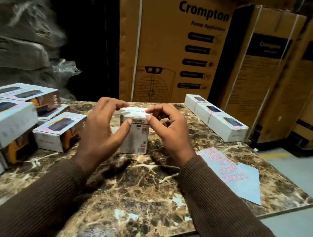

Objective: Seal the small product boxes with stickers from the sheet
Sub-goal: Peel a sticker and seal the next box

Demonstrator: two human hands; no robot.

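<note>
1. A small white product box stands upright on end near the middle of the marble-patterned surface.
2. The left hand is at the box's left side, thumb against its near face and fingertips curled onto the left end of the top flap.
3. The right hand is at the box's right side, thumb and forefinger pinching the right end of the top edge; whether a sticker sits under the fingers cannot be told.
4. Both hands are clamped on the same box, with the box between them.
5. The sticker sheet, pale blue with red-outlined labels, lies flat on the surface to the right of the box, apart from it.
6. A loose pile of boxes crowds the left side of the surface.
7. A row of three boxes lines the far right edge.
8. A large Crompton carton stands beyond the surface.
</note>
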